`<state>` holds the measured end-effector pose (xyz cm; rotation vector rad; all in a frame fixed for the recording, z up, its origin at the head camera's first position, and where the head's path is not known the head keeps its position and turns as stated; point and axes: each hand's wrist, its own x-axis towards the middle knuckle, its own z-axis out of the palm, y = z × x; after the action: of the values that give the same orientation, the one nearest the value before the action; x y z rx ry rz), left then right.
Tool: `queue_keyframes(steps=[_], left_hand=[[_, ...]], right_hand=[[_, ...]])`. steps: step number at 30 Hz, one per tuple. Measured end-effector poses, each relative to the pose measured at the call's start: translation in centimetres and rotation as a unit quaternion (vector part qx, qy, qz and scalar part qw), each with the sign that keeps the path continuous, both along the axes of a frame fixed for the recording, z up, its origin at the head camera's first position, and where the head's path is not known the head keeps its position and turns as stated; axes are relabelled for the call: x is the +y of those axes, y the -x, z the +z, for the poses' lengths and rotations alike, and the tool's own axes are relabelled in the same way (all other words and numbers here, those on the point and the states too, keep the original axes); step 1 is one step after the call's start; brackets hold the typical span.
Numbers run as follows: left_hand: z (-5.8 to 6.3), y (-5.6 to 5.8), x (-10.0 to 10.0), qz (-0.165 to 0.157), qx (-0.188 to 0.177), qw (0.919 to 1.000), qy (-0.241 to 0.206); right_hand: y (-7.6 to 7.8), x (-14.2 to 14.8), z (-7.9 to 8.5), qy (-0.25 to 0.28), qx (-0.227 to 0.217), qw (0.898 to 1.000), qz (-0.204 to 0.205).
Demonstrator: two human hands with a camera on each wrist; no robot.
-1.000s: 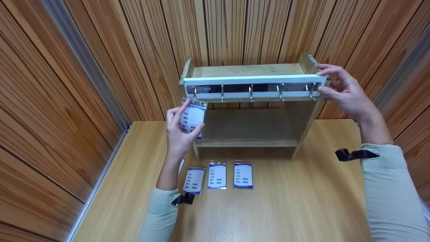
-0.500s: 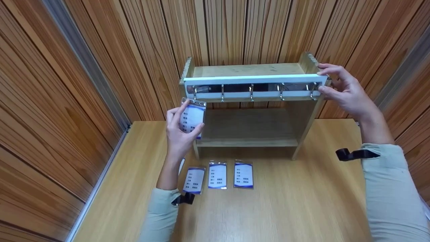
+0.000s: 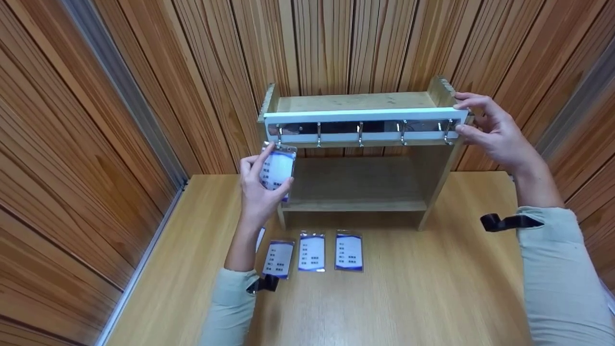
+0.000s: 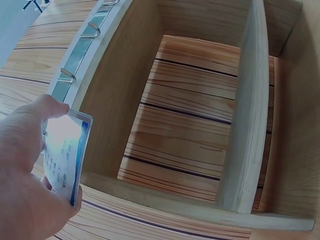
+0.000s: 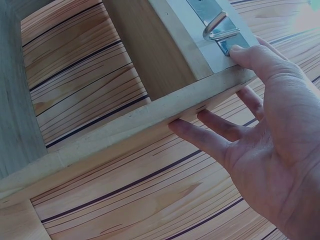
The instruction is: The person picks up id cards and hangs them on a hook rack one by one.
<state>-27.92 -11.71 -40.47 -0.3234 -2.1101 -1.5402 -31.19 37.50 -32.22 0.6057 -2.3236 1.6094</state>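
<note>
In the head view my left hand [image 3: 259,185] pinches a badge card [image 3: 279,168] in a clear holder, held upright by its edges. The holder's top touches or sits just at the leftmost hook [image 3: 278,132] of the white hook rail [image 3: 365,114]; whether the hook passes through its slot cannot be told. My right hand [image 3: 497,132] grips the rail's right end, thumb on the front. The right wrist view has that thumb beside a metal hook [image 5: 220,31], with other fingers against the outer side of the wooden shelf [image 5: 120,125].
On the wooden table [image 3: 423,288] lie a left badge card [image 3: 278,258], a middle one [image 3: 312,252] and a right one [image 3: 349,251]. Another white edge [image 3: 260,238] shows partly behind my left wrist. Wood-panelled walls [image 3: 129,120] stand behind and beside the table.
</note>
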Motion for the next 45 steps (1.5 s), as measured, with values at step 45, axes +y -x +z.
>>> queue_keyframes(steps=[45], left_hand=[[-2.7, 1.6, 1.0, 0.0, 0.042, 0.9975, -0.056]], right_hand=[[-0.2, 0.0, 0.3, 0.01, 0.0, 1.0, 0.012]])
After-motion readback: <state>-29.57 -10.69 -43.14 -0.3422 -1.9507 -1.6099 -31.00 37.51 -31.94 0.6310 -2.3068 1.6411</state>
